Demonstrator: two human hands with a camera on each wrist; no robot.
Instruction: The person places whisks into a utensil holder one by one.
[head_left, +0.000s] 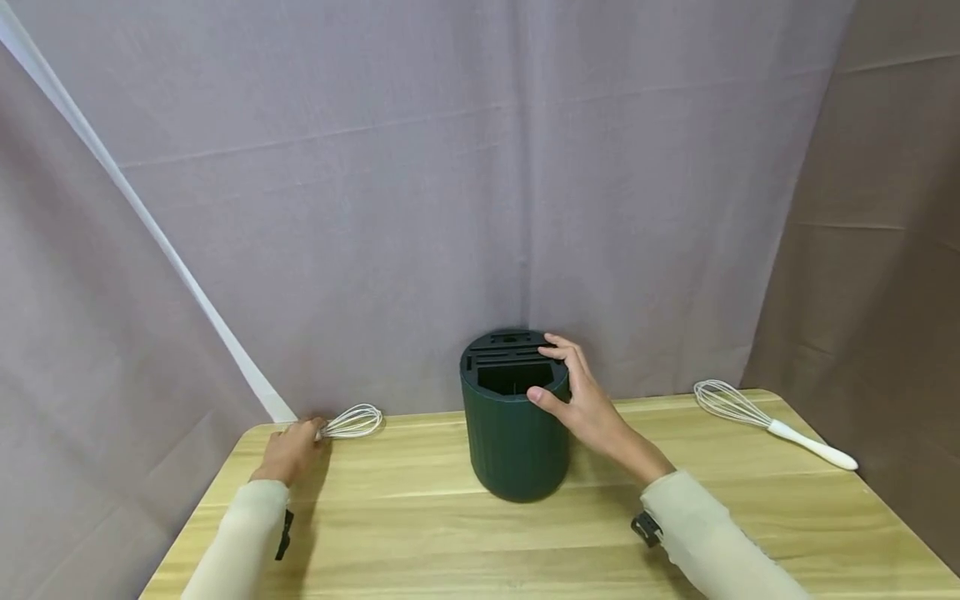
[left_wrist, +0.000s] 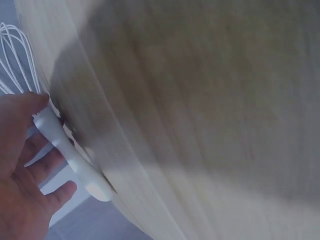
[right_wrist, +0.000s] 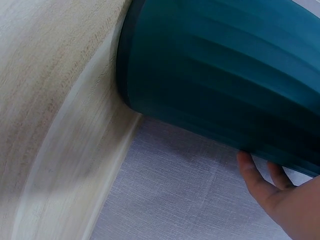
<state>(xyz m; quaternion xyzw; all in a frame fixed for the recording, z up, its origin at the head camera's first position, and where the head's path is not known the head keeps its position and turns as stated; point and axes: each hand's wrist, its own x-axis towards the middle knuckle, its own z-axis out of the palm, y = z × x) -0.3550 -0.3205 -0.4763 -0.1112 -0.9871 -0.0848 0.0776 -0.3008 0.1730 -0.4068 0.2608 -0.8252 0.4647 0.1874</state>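
Note:
At the table's back left edge, my left hand [head_left: 291, 452] pinches a white whisk [head_left: 356, 421] where the wires meet the handle. The left wrist view shows the whisk's white handle [left_wrist: 75, 157] lying along the table edge, with the thumb over its upper end and the other fingers beyond it. A dark green round knife holder [head_left: 517, 442] stands upright, with slots and a wide opening in its black top. My right hand [head_left: 588, 408] grips the holder's upper right side, thumb at the front rim and fingers towards the back.
A second white whisk [head_left: 780, 429] lies at the back right of the wooden table [head_left: 420, 533], its handle pointing towards the right edge. Grey cloth [head_left: 420, 250] hangs close behind the table, with a brown cloth [head_left: 877, 333] on the right.

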